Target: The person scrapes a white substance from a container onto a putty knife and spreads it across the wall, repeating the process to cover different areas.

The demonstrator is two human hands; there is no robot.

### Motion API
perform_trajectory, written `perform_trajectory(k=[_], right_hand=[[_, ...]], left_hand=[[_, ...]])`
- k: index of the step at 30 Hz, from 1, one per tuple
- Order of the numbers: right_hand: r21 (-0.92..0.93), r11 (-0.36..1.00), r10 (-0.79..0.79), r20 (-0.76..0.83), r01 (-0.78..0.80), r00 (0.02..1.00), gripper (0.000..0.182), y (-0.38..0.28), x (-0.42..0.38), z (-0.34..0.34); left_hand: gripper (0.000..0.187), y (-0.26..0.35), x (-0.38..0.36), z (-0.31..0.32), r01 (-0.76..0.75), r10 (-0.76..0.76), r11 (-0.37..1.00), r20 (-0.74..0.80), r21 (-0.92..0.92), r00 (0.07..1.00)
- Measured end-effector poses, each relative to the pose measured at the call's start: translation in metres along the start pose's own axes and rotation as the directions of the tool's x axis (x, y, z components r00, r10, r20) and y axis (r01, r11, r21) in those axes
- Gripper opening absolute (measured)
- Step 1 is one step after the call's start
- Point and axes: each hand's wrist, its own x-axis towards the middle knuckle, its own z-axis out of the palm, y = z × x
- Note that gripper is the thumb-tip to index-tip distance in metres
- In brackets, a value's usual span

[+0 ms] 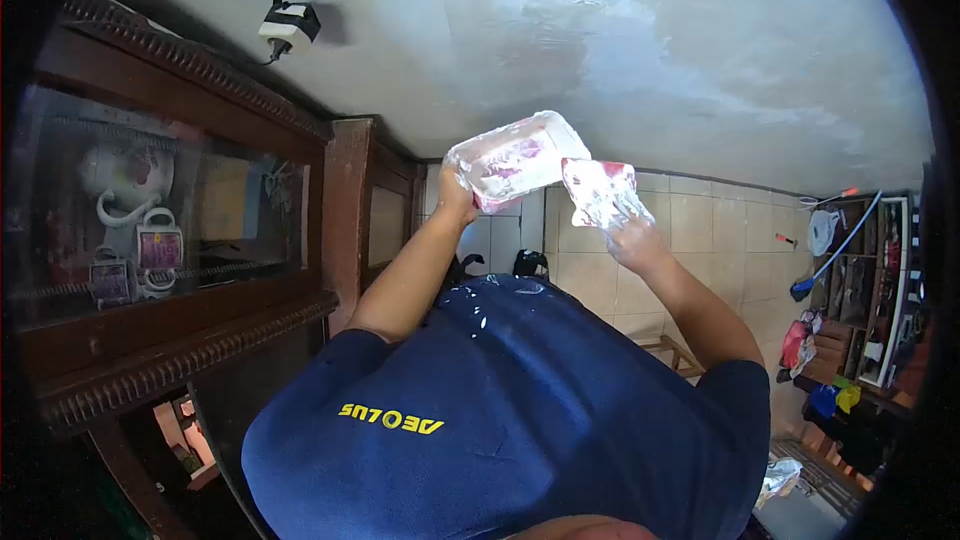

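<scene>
My left hand (457, 192) is wrapped around the end of a rectangular plastic tub (520, 155), tilted so its inside faces me. White paste coats its walls and rim, with pinkish patches showing through. In my right hand (638, 243) is a broad flat scraper (603, 190), its reddish blade thickly smeared with white paste. The blade's edge overlaps the tub's right corner in this view. Paste also covers the fingers of my right hand. Ahead stands a wall (640, 50) with uneven whitish and grey patches of coating.
A dark wooden glass-front cabinet (350, 200) with mugs inside stands close on my left. A power socket block (290, 27) hangs against the wall by its cord. Below are floor tiles (700, 240) and a wooden stool (675, 355). Shelves (855, 310) with mixed items stand at far right.
</scene>
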Motion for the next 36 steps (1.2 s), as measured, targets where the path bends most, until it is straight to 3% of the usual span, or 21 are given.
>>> perform_trajectory(k=[2,4,7,8,10,11,12,13,15,16,19,21,22,24,30,31,32,34,36], right_hand=[[0.006,1.0,0.024,-0.036,-0.023,0.999,0.05,0.002,-0.009,0.0],[0.0,0.999,0.04,-0.056,-0.04,0.998,0.046,0.002,-0.014,-0.003],[0.059,0.991,0.128,-0.075,-0.124,0.989,0.039,0.013,-0.027,-0.014],[0.06,0.99,0.13,-0.075,-0.125,0.989,0.039,0.019,-0.028,-0.016],[0.252,0.904,0.387,-0.146,-0.344,0.91,0.029,0.034,-0.025,-0.028],[0.394,0.85,0.446,-0.187,-0.349,0.875,0.023,0.041,-0.013,-0.042],[0.295,0.85,0.502,-0.204,-0.436,0.841,0.028,0.045,0.004,-0.057],[0.443,0.707,0.634,-0.05,-0.551,0.772,0.027,0.04,0.03,-0.084],[0.411,0.83,0.461,-0.128,-0.376,0.878,0.028,0.052,0.06,-0.101],[0.356,0.825,0.499,-0.09,-0.44,0.862,0.028,0.044,0.083,-0.11],[0.26,0.896,0.378,-0.024,-0.36,0.925,0.026,0.039,0.116,-0.103],[-0.052,0.937,0.343,0.328,-0.345,0.88,0.023,0.036,0.127,-0.088],[-0.008,0.954,0.283,0.352,-0.299,0.892,0.017,0.036,0.131,-0.082],[-0.027,0.943,0.308,0.452,-0.332,0.837,0.017,0.036,0.139,-0.075],[0.024,0.884,0.414,0.418,-0.466,0.808,0.021,0.059,0.133,-0.028],[-0.036,0.832,0.483,0.538,-0.553,0.691,0.022,0.062,0.135,-0.035],[-0.038,0.826,0.493,0.534,-0.563,0.687,0.022,0.068,0.128,-0.033],[0.055,0.824,0.491,0.428,-0.564,0.759,0.024,0.08,0.105,-0.025],[0.067,0.775,0.553,0.409,-0.629,0.725,0.027,0.094,0.087,-0.027]], left_hand=[[0.034,-0.004,0.008,-0.01,0.053,-0.049,0.988,-0.035,0.145,0.998],[0.032,-0.01,0.012,-0.015,0.048,-0.035,0.985,-0.078,0.163,0.996],[0.032,-0.005,0.009,-0.021,-0.067,0.074,0.99,-0.057,0.125,0.996],[0.032,-0.001,0.007,-0.017,-0.214,0.209,0.968,0.047,0.131,0.977],[0.039,0.006,0.007,-0.018,-0.343,0.321,0.91,0.128,0.232,0.938],[0.039,0.008,0.006,-0.017,-0.342,0.321,0.911,0.123,0.23,0.939],[0.045,0.011,0.007,-0.014,-0.437,0.391,0.866,0.218,0.241,0.894],[0.05,0.011,0.006,-0.011,-0.526,0.449,0.815,0.309,0.244,0.839],[0.054,0.013,-0.001,0.003,-0.514,0.437,0.808,0.292,0.287,0.851],[0.058,0.012,-0.004,0.012,-0.507,0.429,0.797,0.283,0.328,0.857],[0.057,-0.004,-0.003,0.024,-0.495,0.425,0.827,0.28,0.265,0.861],[0.058,-0.009,0.0,0.027,-0.493,0.42,0.823,0.283,0.28,0.862],[0.058,-0.009,0.002,0.03,-0.491,0.418,0.825,0.281,0.28,0.864],[0.059,-0.009,0.007,0.033,-0.48,0.399,0.802,0.278,0.356,0.874],[0.051,-0.039,0.037,0.029,-0.482,0.398,0.712,0.272,0.511,0.876],[0.051,-0.052,0.044,0.026,-0.495,0.413,0.671,0.276,0.551,0.868],[0.051,-0.062,0.051,0.028,-0.509,0.431,0.628,0.281,0.589,0.857],[0.05,-0.077,0.052,0.038,-0.486,0.409,0.653,0.269,0.581,0.872],[0.049,-0.088,0.043,0.059,-0.349,0.296,0.767,0.184,0.538,0.937]])
